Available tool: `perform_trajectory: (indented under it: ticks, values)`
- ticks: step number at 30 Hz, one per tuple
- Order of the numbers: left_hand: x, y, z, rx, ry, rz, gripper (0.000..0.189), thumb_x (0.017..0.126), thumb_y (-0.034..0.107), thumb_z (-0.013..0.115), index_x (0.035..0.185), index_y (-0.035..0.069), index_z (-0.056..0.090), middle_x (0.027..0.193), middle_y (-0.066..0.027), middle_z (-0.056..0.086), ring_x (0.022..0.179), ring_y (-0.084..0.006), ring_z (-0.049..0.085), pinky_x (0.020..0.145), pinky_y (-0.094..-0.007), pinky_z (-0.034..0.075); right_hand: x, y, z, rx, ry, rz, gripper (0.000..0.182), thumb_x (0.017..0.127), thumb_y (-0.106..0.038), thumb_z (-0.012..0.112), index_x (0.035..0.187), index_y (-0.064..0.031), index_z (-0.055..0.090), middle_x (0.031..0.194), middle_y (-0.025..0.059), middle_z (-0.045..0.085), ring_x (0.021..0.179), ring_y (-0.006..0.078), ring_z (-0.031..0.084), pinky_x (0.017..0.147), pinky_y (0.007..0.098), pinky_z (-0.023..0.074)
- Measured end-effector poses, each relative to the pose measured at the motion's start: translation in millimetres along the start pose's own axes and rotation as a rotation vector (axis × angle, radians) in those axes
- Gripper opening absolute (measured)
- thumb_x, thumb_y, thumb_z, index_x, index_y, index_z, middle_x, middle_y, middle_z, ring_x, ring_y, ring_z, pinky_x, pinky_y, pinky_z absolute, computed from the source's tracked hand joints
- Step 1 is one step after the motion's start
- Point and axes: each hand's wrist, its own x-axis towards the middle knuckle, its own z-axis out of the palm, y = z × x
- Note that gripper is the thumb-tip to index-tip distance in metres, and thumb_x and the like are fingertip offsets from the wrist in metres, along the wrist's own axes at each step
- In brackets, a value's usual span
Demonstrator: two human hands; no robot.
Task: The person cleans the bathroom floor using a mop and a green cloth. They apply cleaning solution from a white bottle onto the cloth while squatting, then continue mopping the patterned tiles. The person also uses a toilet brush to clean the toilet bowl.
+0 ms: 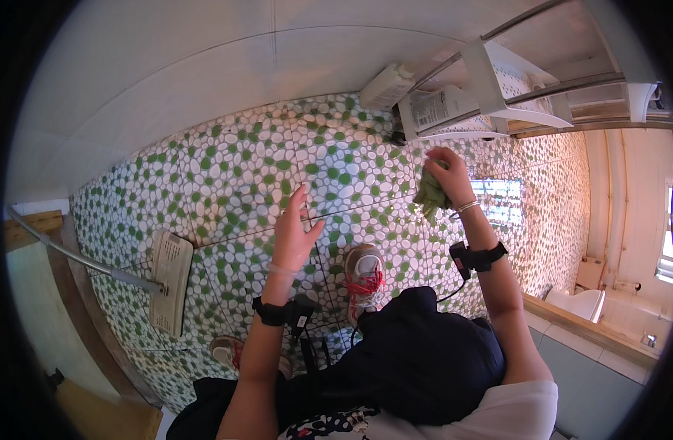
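Bunched up in my right hand (449, 176) is a green cloth (432, 193), partly hidden by the fingers and hanging below them. That hand is above the floor, just in front of a white wheeled rack (482, 80). My left hand (296, 231) is held over the pebble-patterned floor (243, 170), its fingers apart and nothing in them. Bangles circle both wrists. Further up each forearm is a black strap with a small device and a cable.
A flat mop (171, 283) lies at the left, its metal pole (80, 258) running to the wall. White bottles (388, 87) stand by the rack's lower shelf. At the right, beyond a wooden-edged ledge (589, 330), is a white toilet fixture (578, 302). My sneaker (365, 275) is below my hands.
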Motion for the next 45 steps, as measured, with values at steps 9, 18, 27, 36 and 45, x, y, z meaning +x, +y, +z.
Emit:
perform_trajectory:
  ticks: [9, 18, 27, 36, 45]
  values:
    - [0.4, 7.6, -9.8, 0.001, 0.01, 0.037, 0.068, 0.072, 0.009, 0.066, 0.129, 0.009, 0.029, 0.119, -0.0166, 0.047, 0.098, -0.0285, 0.053, 0.08, -0.0365, 0.044, 154.9, -81.7, 29.5, -0.676, 0.12, -0.096, 0.075, 0.066, -0.038, 0.066, 0.119, 0.0026, 0.03, 0.105, 0.0285, 0.051, 0.093, 0.0401, 0.053, 0.079, 0.0442, 0.0441]
    - [-13.9, -3.3, -19.5, 0.019, 0.062, -0.009, 0.068, 0.07, 0.009, 0.064, 0.128, 0.008, 0.03, 0.118, -0.0191, 0.047, 0.102, -0.0307, 0.051, 0.085, -0.0363, 0.041, 154.3, -90.9, 62.4, -0.701, 0.162, 0.198, 0.088, 0.067, -0.038, 0.065, 0.128, 0.0014, 0.016, 0.106, 0.0232, 0.055, 0.098, 0.0367, 0.054, 0.081, 0.043, 0.0441]
    - [-7.1, 7.5, -18.1, 0.06, 0.086, 0.032, 0.068, 0.069, 0.01, 0.066, 0.127, 0.01, 0.031, 0.115, -0.0158, 0.051, 0.096, -0.0305, 0.054, 0.08, -0.0362, 0.043, 136.4, -67.6, 70.3, -0.562, 0.267, 0.154, 0.092, 0.064, -0.037, 0.065, 0.132, -0.0057, 0.01, 0.107, 0.0255, 0.053, 0.097, 0.0377, 0.054, 0.082, 0.0446, 0.0429]
    - [-4.9, 5.3, -13.4, 0.066, 0.08, 0.025, 0.069, 0.069, 0.009, 0.066, 0.127, 0.01, 0.03, 0.114, -0.017, 0.051, 0.096, -0.0312, 0.054, 0.079, -0.0371, 0.044, 147.9, -55.1, 86.4, -0.444, 0.386, 0.164, 0.091, 0.061, -0.043, 0.068, 0.129, -0.0034, 0.021, 0.109, 0.0276, 0.05, 0.1, 0.0389, 0.051, 0.082, 0.0431, 0.0427]
    - [3.3, 8.6, -19.1, 0.18, 0.26, 0.19, 0.085, 0.065, 0.016, 0.073, 0.131, 0.004, 0.021, 0.126, -0.0201, 0.037, 0.112, -0.0354, 0.04, 0.092, -0.039, 0.034, 49.4, -102.8, 89.6, -0.088, -0.007, -0.326, 0.07, 0.061, -0.023, 0.074, 0.119, -0.0082, 0.039, 0.092, 0.0184, 0.06, 0.079, 0.0291, 0.061, 0.068, 0.0335, 0.0495]
